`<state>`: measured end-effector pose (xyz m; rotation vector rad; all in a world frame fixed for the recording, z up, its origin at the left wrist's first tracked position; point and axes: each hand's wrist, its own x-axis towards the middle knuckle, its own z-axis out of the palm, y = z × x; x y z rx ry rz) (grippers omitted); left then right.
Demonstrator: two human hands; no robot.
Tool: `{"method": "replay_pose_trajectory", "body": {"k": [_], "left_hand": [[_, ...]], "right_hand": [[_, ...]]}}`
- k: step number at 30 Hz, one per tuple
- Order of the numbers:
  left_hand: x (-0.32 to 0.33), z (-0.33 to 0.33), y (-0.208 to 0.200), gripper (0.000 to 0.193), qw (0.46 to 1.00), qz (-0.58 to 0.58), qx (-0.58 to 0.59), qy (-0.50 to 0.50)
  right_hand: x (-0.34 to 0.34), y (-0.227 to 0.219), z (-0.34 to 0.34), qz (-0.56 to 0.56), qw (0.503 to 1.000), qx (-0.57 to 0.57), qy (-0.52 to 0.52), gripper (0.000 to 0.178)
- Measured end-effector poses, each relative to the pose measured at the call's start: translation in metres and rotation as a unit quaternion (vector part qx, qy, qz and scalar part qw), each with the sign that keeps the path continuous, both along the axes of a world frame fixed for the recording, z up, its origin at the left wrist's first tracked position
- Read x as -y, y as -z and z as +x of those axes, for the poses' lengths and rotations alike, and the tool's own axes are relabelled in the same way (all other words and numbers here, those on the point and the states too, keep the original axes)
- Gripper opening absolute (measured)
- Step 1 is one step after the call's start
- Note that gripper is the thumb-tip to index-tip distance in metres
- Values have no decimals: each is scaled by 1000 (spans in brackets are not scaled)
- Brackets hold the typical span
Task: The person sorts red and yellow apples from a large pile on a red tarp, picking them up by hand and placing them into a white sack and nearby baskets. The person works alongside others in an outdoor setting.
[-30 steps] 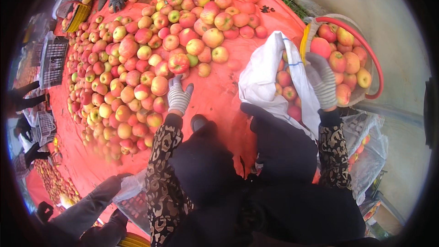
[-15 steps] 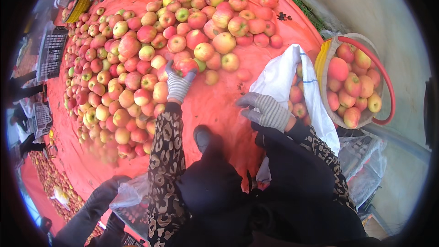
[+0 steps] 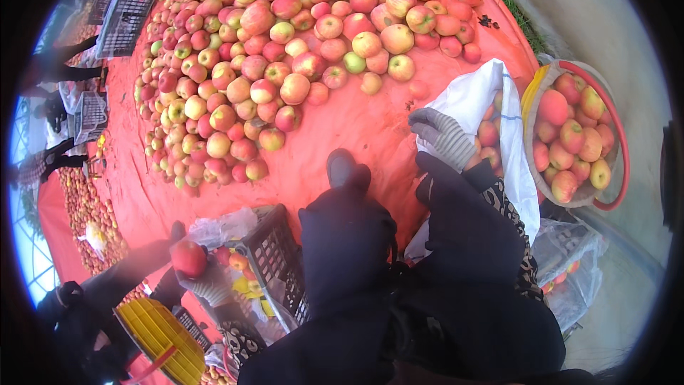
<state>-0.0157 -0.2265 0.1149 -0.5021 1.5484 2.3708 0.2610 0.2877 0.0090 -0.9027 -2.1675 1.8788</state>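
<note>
My left hand [image 3: 211,286], in a striped grey glove, is closed round a red apple [image 3: 189,259] at the lower left. It is beside a black plastic crate [image 3: 279,249] lined with clear plastic, with apples and something yellow inside. My right hand [image 3: 447,137], gloved alike, hangs over my knee with loosely bent fingers and nothing visible in it. Just behind it stands a white sack [image 3: 514,150] with apples showing in its mouth. A large heap of apples [image 3: 246,85] lies ahead on the red sheet [image 3: 342,117].
A yellow basket with a red handle [image 3: 620,171] holds apples at the right. Another yellow basket [image 3: 157,331] and a person's dark-clothed legs [image 3: 135,271] are at the lower left. More crates [image 3: 128,21] stand at the far left. A plastic-lined container [image 3: 566,249] sits behind the sack.
My left hand has brought an apple from the heap back to the lower left, beside the crate. My view has turned left. My right hand remains near the sack.
</note>
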Motion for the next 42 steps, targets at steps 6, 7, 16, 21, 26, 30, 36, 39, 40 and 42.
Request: {"method": "replay_pose_trajectory", "body": {"k": [6,7,16,21,26,30,36,39,40,42], "left_hand": [[102,60,92,70,817,-553,78,-147],[103,66,104,71,819,-557,80,-110],[36,58,87,60,712,-692,-95,-65],[-151,34,-3,53,588,-575,-536,190],[-295,-8,91,71,600,-494,-505,375],[-355,-47,174,86,504,-607,-458,410],[-353,-56,184,57,899,-236,-51,364],[-353,-28,161,59,915,-4,145,377],[-353,-19,150,61,893,51,192,404],[-355,-3,127,58,833,82,178,517]], "right_hand": [[1,13,0,-41,999,0,24,30],[0,13,2,-51,998,3,28,31],[8,36,6,-149,988,18,40,31],[-1,45,13,-163,985,31,53,31],[2,40,4,-38,998,52,-4,29],[5,52,12,-14,1000,0,-7,28],[7,50,4,-253,962,26,95,30],[8,54,-7,-343,933,-17,107,35],[6,55,-12,-371,922,-36,102,37],[10,54,-31,-475,873,-84,74,43]]}}
